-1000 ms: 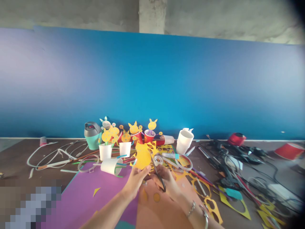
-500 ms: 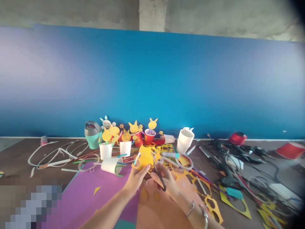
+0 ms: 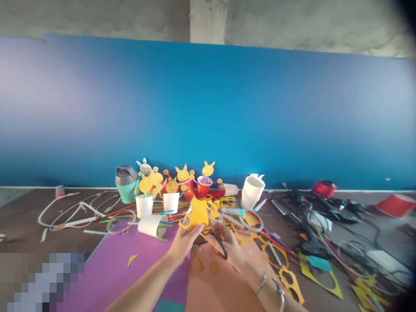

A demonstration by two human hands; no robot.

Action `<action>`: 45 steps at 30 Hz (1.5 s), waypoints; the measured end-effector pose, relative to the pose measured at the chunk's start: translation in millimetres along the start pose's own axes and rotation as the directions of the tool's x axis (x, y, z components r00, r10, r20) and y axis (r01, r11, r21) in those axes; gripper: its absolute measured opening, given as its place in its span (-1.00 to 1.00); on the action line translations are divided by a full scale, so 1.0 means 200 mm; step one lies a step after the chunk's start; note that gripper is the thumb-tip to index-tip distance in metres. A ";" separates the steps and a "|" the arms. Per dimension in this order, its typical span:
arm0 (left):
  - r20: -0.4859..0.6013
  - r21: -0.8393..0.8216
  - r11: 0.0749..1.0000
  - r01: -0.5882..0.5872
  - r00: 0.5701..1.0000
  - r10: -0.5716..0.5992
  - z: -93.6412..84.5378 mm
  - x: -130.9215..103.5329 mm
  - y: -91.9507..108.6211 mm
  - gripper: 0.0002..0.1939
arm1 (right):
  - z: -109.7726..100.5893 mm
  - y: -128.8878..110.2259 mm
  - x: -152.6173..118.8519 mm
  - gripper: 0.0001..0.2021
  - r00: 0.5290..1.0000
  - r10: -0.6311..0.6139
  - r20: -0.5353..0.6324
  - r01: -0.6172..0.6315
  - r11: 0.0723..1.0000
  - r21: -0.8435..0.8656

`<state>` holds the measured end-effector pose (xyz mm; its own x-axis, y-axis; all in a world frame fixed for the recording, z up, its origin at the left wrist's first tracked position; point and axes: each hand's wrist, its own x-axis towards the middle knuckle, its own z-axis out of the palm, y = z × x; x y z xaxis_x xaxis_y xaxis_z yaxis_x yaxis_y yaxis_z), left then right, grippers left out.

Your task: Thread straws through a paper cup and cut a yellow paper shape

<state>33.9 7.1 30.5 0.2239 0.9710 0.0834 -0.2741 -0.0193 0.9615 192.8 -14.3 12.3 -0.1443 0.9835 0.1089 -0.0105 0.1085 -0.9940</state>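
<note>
Pinched in my left hand [image 3: 184,242] is a piece of yellow paper [image 3: 197,213] with holes cut from it, held up above the mats. My right hand [image 3: 227,243] is closed around dark-handled scissors [image 3: 218,239], whose blades meet the paper's right edge; how far they are apart I cannot tell. Below the hands lie a purple sheet [image 3: 130,268] on the left and an orange-brown sheet [image 3: 221,286] on the right. A few small yellow cut-outs [image 3: 214,268] rest on the orange-brown one.
Behind my hands stand white cups [image 3: 144,206] and red cups [image 3: 204,187] bearing yellow animal-faced paper figures [image 3: 208,169]. One white cup [image 3: 152,226] lies on its side. A tall white cup [image 3: 252,192], a glue gun [image 3: 313,245], cables and yellow scraps [image 3: 291,284] are to the right. A teal-grey container [image 3: 127,184] stands left.
The yellow paper and my left hand have shifted very slightly left. The scissors stay at the paper's right edge, and the rest looks the same.
</note>
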 end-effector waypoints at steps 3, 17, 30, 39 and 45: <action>0.012 0.011 1.000 -0.015 1.000 0.015 -0.01 0.00 0.00 -0.60 | 0.00 0.00 0.00 -0.66 0.998 0.053 0.036 -0.054 0.998 0.016; 0.019 0.018 1.000 0.000 1.000 -0.001 -0.03 0.02 0.02 -0.59 | -0.01 -0.02 -0.01 -0.71 0.994 0.104 0.042 -0.105 0.994 0.023; 0.036 -0.026 1.000 0.006 0.999 -0.005 -0.04 0.01 0.03 -0.65 | -0.03 -0.01 0.00 -0.73 0.993 0.068 0.099 -0.069 0.998 0.010; -0.008 -0.057 0.998 0.026 1.000 -0.027 -0.04 0.01 -0.02 -0.60 | -0.01 -0.04 -0.01 -0.61 0.992 0.105 0.069 -0.097 0.989 -0.116; 0.018 -0.007 0.999 -0.038 0.999 0.038 -0.02 0.01 0.00 -0.59 | -0.03 0.01 0.00 -0.56 0.992 0.101 0.075 -0.085 0.979 -0.184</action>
<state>31.5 9.7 28.9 0.2300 0.9652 0.1248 -0.2887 -0.0548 0.9558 198.7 -14.1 11.0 -0.2183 0.9758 0.0076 0.1840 0.0488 -0.9817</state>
